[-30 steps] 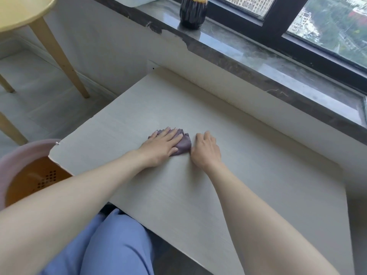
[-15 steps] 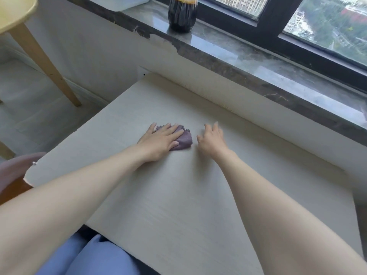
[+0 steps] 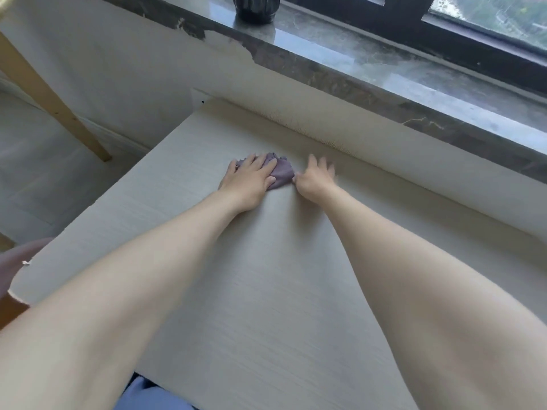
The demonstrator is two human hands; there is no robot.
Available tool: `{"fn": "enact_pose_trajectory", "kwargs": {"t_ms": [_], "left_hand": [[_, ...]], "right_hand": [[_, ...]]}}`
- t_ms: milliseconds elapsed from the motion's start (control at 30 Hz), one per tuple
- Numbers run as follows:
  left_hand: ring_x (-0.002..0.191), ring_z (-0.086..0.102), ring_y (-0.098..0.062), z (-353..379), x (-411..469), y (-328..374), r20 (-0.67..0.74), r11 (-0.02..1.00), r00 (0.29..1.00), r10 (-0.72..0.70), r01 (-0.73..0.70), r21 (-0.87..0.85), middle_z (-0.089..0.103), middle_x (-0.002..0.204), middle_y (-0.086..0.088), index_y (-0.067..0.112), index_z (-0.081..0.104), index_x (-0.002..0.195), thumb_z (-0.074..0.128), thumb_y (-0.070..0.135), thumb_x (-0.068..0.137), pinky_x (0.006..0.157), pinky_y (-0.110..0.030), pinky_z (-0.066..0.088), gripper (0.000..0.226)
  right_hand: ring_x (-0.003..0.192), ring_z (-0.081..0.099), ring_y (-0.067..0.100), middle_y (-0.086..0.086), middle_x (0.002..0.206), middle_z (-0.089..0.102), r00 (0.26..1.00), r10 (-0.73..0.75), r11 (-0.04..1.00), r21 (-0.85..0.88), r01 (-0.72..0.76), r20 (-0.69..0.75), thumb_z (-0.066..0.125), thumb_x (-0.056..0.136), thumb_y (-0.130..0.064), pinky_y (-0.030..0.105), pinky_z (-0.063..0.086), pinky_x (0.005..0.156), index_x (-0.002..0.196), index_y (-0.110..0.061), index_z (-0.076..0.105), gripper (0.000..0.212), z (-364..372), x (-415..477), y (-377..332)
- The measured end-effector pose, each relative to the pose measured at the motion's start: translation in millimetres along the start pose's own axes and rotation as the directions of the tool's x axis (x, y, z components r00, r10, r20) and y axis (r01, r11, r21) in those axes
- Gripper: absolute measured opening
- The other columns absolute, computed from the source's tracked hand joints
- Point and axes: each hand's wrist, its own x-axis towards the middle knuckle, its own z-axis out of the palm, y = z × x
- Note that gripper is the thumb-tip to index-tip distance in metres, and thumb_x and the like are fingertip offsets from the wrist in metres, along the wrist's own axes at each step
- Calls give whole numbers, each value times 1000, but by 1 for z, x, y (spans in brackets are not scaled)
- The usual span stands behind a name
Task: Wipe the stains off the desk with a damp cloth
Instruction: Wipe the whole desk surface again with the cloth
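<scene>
Now farther up the desk (image 3: 266, 291), nearer the wall (image 3: 118, 69) than a moment ago. Pressing the purple cloth (image 3: 282, 173) down with the flat, open left hand (image 3: 250, 179), to rub hard. Resting the right hand (image 3: 315, 180) open just beside the cloth, holding nothing, likely to steady the reach.

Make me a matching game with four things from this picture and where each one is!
Things:
1. cloth
2. right hand
3. dark bottle
4. wooden leg

Places:
a. on the windowsill
b. under the left hand
c. standing on the floor
d. on the desk, beside the cloth

Pairs: 1-b, 2-d, 3-a, 4-c
</scene>
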Motion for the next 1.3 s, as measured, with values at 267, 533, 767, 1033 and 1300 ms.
{"fn": "enact_pose_trajectory", "kwargs": {"t_ms": [267, 533, 767, 1033, 1300], "left_hand": [[145, -15, -27, -8, 22, -6, -35, 994, 998, -54, 57, 89, -8, 159, -5, 29, 11, 150, 18, 41, 102, 114, -47, -12, 50], [146, 5, -20, -5, 44, 5, -45, 993, 993, 107, -109, -54, 7, 159, -7, 8, 17, 149, 30, 22, 102, 114, -40, 9, 51], [143, 17, -25, -14, 85, 10, -84, 999, 996, -16, 12, -48, 14, 156, -14, 3, 22, 146, 31, 21, 101, 111, -38, 17, 49], [129, 40, -33, -20, 99, -11, -118, 986, 990, 72, -89, -141, 37, 147, -12, 13, 41, 138, 41, 23, 99, 102, -35, 31, 40], [143, 19, -27, -9, 95, -7, -126, 970, 970, 208, -221, -97, 16, 157, -11, 17, 30, 147, 35, 27, 101, 116, -34, 15, 47]], "right_hand": [[146, 3, 36, 19, 157, -10, 963, 37, 965, -261, 35, 268, 38, 92, -61, 42, 13, 118, 152, -17, -9, 87, -20, 4, -4], [118, 49, 31, 13, 120, 57, 994, -74, 975, -202, 89, 78, 72, 65, -65, 33, 46, 93, 117, -8, 55, 80, -15, 6, -8], [129, 39, 33, 14, 133, 47, 997, 6, 996, -91, 1, 83, 77, 60, -63, 42, 44, 99, 129, -9, 45, 94, -7, 11, -6], [141, 20, 37, 18, 152, 25, 992, 87, 995, -53, -82, 90, 82, 57, -59, 46, 30, 111, 148, -6, 14, 125, -3, 19, -10], [135, 33, 37, 16, 143, 39, 987, 119, 991, -77, -112, 105, 84, 50, -60, 47, 36, 107, 133, -11, 41, 106, -2, 28, -19]]}}
